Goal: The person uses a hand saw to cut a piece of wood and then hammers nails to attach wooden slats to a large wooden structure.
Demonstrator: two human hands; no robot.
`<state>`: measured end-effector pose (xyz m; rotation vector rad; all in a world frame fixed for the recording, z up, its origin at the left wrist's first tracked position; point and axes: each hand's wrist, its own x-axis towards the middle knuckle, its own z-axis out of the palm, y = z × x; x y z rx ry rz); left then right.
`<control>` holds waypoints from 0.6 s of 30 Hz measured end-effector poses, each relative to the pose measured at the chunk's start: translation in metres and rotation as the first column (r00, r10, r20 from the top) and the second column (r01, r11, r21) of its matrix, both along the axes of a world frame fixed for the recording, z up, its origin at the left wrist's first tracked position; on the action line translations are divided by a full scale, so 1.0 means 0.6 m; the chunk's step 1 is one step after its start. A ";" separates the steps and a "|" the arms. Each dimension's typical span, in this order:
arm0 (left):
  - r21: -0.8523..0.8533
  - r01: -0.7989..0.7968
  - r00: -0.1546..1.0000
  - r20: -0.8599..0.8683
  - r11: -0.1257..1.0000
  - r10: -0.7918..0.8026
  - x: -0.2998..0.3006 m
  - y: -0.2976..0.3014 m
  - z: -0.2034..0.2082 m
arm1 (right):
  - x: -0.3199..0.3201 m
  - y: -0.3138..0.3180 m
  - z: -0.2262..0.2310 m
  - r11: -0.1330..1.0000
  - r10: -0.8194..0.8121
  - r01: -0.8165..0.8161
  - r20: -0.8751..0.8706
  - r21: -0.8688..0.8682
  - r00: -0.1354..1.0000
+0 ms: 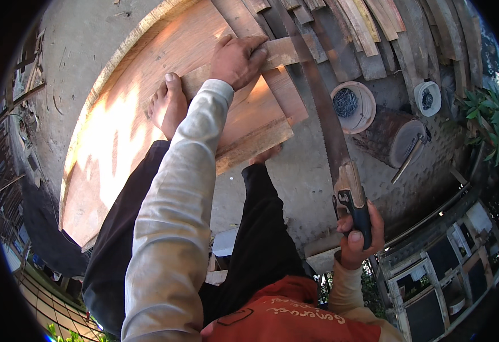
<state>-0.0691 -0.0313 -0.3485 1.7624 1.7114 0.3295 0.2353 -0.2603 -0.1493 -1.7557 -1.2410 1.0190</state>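
Note:
A narrow wooden strip point(282, 52) lies across a framed plywood panel point(112, 131), its right end sticking out past the panel. My left hand point(238, 61) is wrapped over the strip and presses it down. My bare left foot point(169, 105) rests by the strip's other end. In my right hand point(363, 236) is a handsaw point(325, 108), gripped by its dark handle. The long, worn blade points away from me and crosses the strip's overhanging part, to the right of my left hand. Whether its teeth are cutting into the wood cannot be made out.
Several loose boards point(352, 28) are spread along the far right. A round tub of nails point(353, 107) stands near a log stump point(400, 139), where a hammer point(409, 159) leans. A smaller white container point(427, 98) sits beyond. A wooden frame structure point(443, 273) is at lower right.

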 end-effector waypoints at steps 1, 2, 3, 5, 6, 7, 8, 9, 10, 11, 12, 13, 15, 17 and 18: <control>0.109 -0.018 1.000 0.022 0.994 0.016 0.001 -0.008 -0.015 | 0.000 -0.003 -0.015 1.000 0.002 -0.002 0.005 -0.009 1.000; 0.216 -0.041 0.999 0.041 0.976 0.033 -0.002 -0.017 -0.030 | -0.004 -0.005 -0.029 1.000 -0.005 0.005 -0.023 -0.008 1.000; 0.257 -0.043 0.999 0.019 0.965 0.039 0.005 -0.016 -0.035 | -0.005 -0.008 -0.043 1.000 -0.016 0.016 -0.044 -0.005 0.999; 0.150 -0.058 0.998 0.029 0.987 0.054 0.008 -0.005 -0.027 | -0.003 -0.015 -0.070 1.000 -0.012 0.012 -0.036 0.004 0.999; 0.051 -0.069 0.997 0.030 0.996 0.068 0.009 -0.006 -0.027 | -0.003 -0.018 -0.080 1.000 -0.007 0.008 -0.036 0.022 0.999; 0.096 -0.099 0.995 0.023 0.990 0.097 0.009 -0.009 -0.049 | -0.005 -0.022 -0.090 1.000 -0.004 0.005 -0.035 0.020 0.999; 0.092 -0.103 0.995 0.025 0.990 0.101 0.013 -0.012 -0.053 | -0.008 -0.025 -0.094 1.000 -0.004 0.004 -0.017 0.017 1.000; 0.055 -0.129 0.991 -0.012 0.990 0.130 0.017 -0.013 -0.056 | -0.009 -0.028 -0.096 1.000 -0.003 0.003 0.001 0.016 1.000; 0.020 -0.156 0.986 -0.051 0.987 0.157 0.021 -0.015 -0.057 | -0.010 -0.030 -0.098 1.000 0.000 0.000 0.002 0.014 1.000; 0.023 -0.158 0.986 -0.051 0.987 0.159 0.023 -0.015 -0.057 | -0.011 -0.031 -0.099 1.000 0.008 -0.008 0.016 0.011 1.000; -0.035 -0.200 0.979 -0.052 0.979 0.198 0.025 -0.014 -0.055 | -0.013 -0.032 -0.098 1.000 0.015 -0.015 0.029 0.008 0.999; -0.093 -0.241 0.970 -0.055 0.966 0.236 0.027 -0.013 -0.053 | -0.013 -0.035 -0.098 1.000 0.015 -0.015 0.029 0.012 0.999; -0.112 -0.269 0.963 -0.058 0.957 0.264 0.029 -0.010 -0.041 | -0.008 -0.038 -0.096 0.999 0.042 -0.044 0.055 0.031 0.998; -0.130 -0.297 0.955 -0.063 0.946 0.291 0.030 -0.008 -0.028 | -0.010 -0.037 -0.090 0.997 0.063 -0.066 0.078 0.040 0.995; -0.156 -0.310 0.951 -0.067 0.938 0.303 0.031 -0.008 -0.022 | -0.012 -0.035 -0.085 0.995 0.083 -0.088 0.102 0.045 0.991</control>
